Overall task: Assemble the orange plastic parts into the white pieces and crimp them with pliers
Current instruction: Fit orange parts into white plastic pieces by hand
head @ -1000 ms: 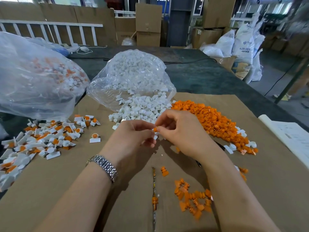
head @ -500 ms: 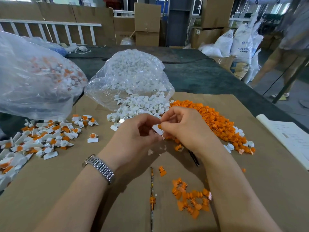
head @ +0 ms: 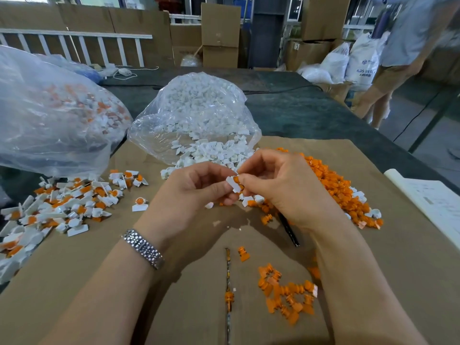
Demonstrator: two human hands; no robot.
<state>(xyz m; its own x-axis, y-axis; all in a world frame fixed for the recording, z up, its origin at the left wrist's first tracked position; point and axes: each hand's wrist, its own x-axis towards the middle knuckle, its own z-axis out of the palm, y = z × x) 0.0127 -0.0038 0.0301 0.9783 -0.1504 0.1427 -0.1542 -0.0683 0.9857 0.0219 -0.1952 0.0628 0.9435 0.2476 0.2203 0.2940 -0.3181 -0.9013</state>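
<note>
Above the middle of the desk [head: 373, 245], the left hand [head: 196, 192] pinches a white piece [head: 233, 183] while the right hand [head: 278, 185] pinches an orange part [head: 236, 179] against it. Misaligned pressure could pop either small part loose into the surrounding piles.

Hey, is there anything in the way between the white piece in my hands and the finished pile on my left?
Nothing visible. Both hands, left hand and right hand, pinch the white piece. Between it and the finished pile lies bare cardboard, with one finished part on it.
</note>
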